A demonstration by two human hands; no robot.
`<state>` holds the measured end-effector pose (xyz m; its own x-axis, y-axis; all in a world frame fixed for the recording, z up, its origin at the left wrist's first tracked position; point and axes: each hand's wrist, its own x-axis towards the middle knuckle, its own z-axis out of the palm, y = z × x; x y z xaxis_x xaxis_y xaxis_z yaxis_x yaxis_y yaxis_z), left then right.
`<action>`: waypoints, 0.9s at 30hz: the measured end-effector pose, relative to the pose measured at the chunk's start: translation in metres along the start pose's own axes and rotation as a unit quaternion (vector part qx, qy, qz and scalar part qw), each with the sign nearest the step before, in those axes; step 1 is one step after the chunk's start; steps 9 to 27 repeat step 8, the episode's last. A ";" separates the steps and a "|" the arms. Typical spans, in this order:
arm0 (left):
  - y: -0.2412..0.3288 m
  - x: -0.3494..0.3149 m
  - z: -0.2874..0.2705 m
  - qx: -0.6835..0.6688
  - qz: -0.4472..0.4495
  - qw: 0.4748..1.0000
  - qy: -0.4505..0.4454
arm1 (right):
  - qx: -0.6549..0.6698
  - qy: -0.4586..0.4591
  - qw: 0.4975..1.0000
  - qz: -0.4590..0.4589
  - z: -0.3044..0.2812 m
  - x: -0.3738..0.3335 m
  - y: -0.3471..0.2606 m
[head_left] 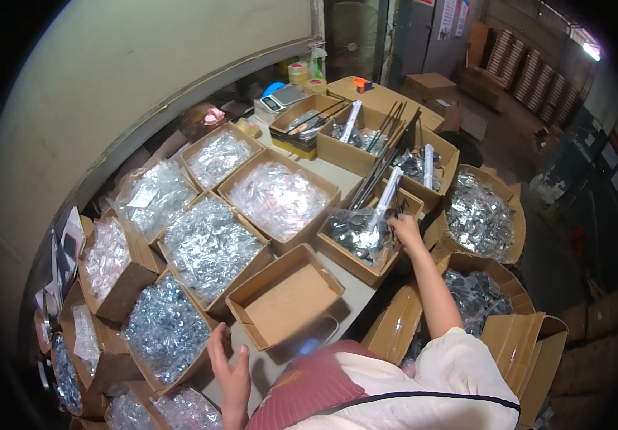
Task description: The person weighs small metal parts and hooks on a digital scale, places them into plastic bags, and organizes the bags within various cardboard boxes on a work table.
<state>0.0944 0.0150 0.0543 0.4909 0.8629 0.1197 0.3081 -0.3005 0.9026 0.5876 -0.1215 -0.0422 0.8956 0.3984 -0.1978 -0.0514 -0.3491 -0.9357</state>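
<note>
My left hand [230,367] is held up near the table's front edge, thumb and fingers apart, with nothing in it. It is beside a carton of small bluish-silver metal pieces [165,328] and near an empty shallow cardboard box [289,295]. At the right, my right hand [404,231] reaches over the edge of a cardboard box [355,264] with dark, shiny flat metal parts [359,231] inside. Its fingers are curled closed at these parts; what they grip is hidden. A white strip [389,188] and thin dark rods [375,175] stick up beside it.
Cartons of clear-bagged parts [277,197] and loose silver pieces [212,247] crowd the left and middle. A digital scale [284,97] sits at the back. Open cartons of metal parts [479,215] stand along the right side, close to my right arm. A wall [158,64] borders the left.
</note>
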 end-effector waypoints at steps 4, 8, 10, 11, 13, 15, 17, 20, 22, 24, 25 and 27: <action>-0.011 0.007 -0.005 -0.017 -0.008 0.998 0.062 | -0.317 -0.031 0.946 -0.061 0.004 0.054 0.042; -0.020 -0.003 -0.024 0.080 0.003 0.993 0.087 | -0.495 -0.063 0.855 -0.144 0.076 0.021 -0.044; -0.020 -0.003 -0.024 0.080 0.003 0.993 0.087 | -0.495 -0.063 0.855 -0.144 0.076 0.021 -0.044; -0.020 -0.003 -0.024 0.080 0.003 0.993 0.087 | -0.495 -0.063 0.855 -0.144 0.076 0.021 -0.044; -0.020 -0.003 -0.024 0.080 0.003 0.993 0.087 | -0.495 -0.063 0.855 -0.144 0.076 0.021 -0.044; -0.020 -0.003 -0.024 0.080 0.003 0.993 0.087 | -0.495 -0.063 0.855 -0.144 0.076 0.021 -0.044; -0.020 -0.003 -0.024 0.080 0.003 0.993 0.087 | -0.495 -0.063 0.855 -0.144 0.076 0.021 -0.044; -0.020 -0.003 -0.024 0.080 0.003 0.993 0.087 | -0.495 -0.063 0.855 -0.144 0.076 0.021 -0.044; -0.020 -0.003 -0.024 0.080 0.003 0.993 0.087 | -0.495 -0.063 0.855 -0.144 0.076 0.021 -0.044; -0.020 -0.003 -0.024 0.080 0.003 0.993 0.087 | -0.495 -0.063 0.855 -0.144 0.076 0.021 -0.044; -0.020 -0.003 -0.024 0.080 0.003 0.993 0.087 | -0.495 -0.063 0.855 -0.144 0.076 0.021 -0.044; -0.020 -0.003 -0.024 0.080 0.003 0.993 0.087 | -0.495 -0.063 0.855 -0.144 0.076 0.021 -0.044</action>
